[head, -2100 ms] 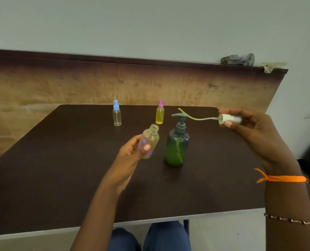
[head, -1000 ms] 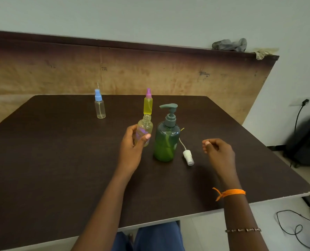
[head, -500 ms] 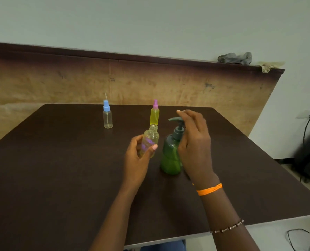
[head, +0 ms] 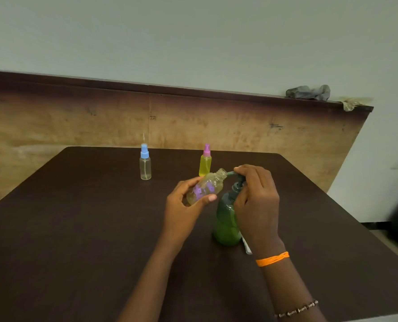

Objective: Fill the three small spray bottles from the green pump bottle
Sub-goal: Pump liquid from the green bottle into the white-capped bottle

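Left hand (head: 181, 211) grips uncapped bottle (head: 206, 188), tilted, mouth meeting spout at 3 o'clock; right hand (head: 255, 205) curled over green pump bottle (head: 226, 223): advise slow, full strokes

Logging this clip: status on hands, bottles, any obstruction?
Left hand grips open bottle, tilted, mouth at pump spout. Right hand on green pump bottle head. Removed sprayer lies behind right wrist; nothing blocking.

Uncapped bottle (head: 205, 188) tilted at green pump bottle's (head: 226, 219) spout.
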Demonstrator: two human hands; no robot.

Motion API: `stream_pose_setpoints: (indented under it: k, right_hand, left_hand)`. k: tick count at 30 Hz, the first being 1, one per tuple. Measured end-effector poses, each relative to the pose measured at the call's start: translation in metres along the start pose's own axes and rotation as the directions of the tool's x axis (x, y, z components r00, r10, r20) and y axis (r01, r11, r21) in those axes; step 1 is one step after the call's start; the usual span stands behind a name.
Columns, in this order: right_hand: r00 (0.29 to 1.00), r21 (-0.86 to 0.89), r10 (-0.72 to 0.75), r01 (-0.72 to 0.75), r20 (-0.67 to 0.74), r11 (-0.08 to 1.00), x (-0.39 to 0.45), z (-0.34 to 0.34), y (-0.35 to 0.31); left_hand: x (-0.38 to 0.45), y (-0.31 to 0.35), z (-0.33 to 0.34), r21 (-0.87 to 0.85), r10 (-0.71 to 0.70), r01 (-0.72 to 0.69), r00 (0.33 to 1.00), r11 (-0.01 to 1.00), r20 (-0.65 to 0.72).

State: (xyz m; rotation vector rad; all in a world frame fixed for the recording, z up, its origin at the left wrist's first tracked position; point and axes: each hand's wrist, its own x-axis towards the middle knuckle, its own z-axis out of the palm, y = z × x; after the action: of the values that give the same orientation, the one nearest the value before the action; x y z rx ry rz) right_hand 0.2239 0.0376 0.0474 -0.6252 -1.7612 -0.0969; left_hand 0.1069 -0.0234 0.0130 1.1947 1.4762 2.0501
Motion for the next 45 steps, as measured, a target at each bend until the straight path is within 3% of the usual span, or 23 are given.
stream_pose_setpoints:
  k: [13, 28, 34, 41, 45]
  right_hand:
    - [0.999, -0.03, -0.022, 0.02, -0.04, 0.999, -0.003, 0.003, -0.004]
    - [0.998, -0.13, -0.052, 0.055, 0.028, 0.99, 0.005, 0.002, -0.007]
    - [0.997, -0.095, -0.049, 0.043, -0.06, 0.995, -0.01, 0.011, -0.002]
    - [0.998, -0.098, -0.055, 0.056, 0.008, 0.994, 0.009, 0.006, -0.001]
    - [0.995, -0.065, -0.031, 0.024, -0.1, 0.998, -0.005, 0.016, -0.003]
  left_hand:
    - [-0.006, 0.001, -0.004, -0.125, 0.024, -0.008, 0.992, 0.992, 0.121]
    - [-0.004, -0.002, -0.007, -0.331, -0.096, 0.124, 0.99, 0.936, 0.101]
    - [-0.001, -0.007, -0.008, -0.331, -0.115, 0.145, 0.987, 0.933, 0.11]
    - [-0.002, -0.006, -0.007, -0.369, -0.151, 0.168, 0.986, 0.914, 0.076]
    - [-0.003, -0.007, -0.005, -0.366, -0.149, 0.17, 0.985, 0.915, 0.085]
